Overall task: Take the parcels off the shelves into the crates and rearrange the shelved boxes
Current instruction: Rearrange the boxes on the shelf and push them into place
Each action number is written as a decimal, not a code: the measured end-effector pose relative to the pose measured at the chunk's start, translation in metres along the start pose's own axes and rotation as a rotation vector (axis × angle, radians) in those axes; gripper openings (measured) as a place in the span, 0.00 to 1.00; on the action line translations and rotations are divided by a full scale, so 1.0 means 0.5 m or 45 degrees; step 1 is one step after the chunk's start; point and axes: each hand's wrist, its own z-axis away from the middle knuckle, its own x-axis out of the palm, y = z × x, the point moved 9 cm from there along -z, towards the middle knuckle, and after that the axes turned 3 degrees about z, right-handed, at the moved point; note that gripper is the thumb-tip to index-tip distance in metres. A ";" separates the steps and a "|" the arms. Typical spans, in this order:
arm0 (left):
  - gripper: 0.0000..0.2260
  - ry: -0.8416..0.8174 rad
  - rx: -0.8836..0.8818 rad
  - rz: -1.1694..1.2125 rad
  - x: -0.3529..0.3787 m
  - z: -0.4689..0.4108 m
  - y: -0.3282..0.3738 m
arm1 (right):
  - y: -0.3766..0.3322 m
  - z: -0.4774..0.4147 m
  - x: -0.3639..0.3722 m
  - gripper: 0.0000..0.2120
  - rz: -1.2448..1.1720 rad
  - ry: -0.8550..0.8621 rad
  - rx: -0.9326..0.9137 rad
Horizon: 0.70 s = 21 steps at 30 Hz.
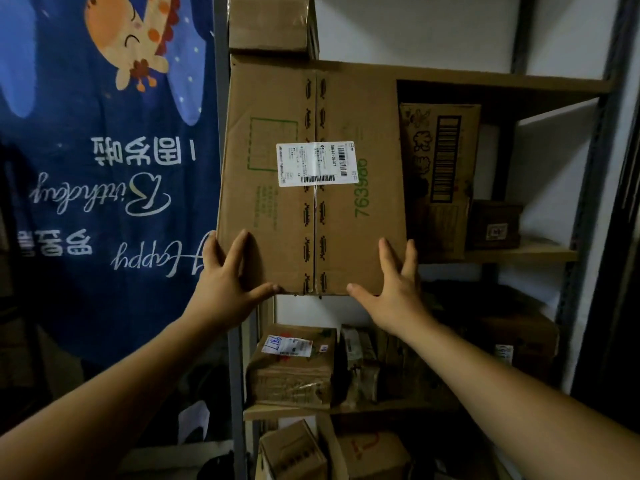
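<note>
We see a large cardboard box (270, 220) held up in front of a metal shelving unit (588, 188). Its broad face is turned toward us, with a white shipping label (317, 163) at its centre and the green number 763960 beside that. Our left hand (227, 282) and right hand (396, 292) press flat on the box's 2 lower corners, fingers spread and straight, thumbs along its bottom edge. Above the box sits a smaller carton (268, 24). To its right stand a barcode-printed carton (440, 174) and a small dark box (495, 225). Below it lies a taped parcel (291, 372). To its left hangs a blue birthday banner (104, 174).
</note>
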 end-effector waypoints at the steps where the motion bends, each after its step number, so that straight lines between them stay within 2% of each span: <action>1: 0.47 -0.001 0.000 0.004 0.002 0.002 -0.003 | 0.000 0.002 0.001 0.45 -0.009 0.001 0.000; 11: 0.44 0.018 -0.008 -0.066 -0.019 -0.009 0.009 | -0.025 0.003 -0.031 0.43 0.028 0.055 -0.090; 17: 0.25 0.086 0.082 -0.311 -0.081 -0.039 0.089 | -0.086 -0.028 -0.102 0.31 -0.017 0.200 -0.213; 21: 0.21 0.151 0.175 -0.306 -0.120 -0.068 0.130 | -0.120 -0.061 -0.136 0.25 -0.030 0.246 -0.328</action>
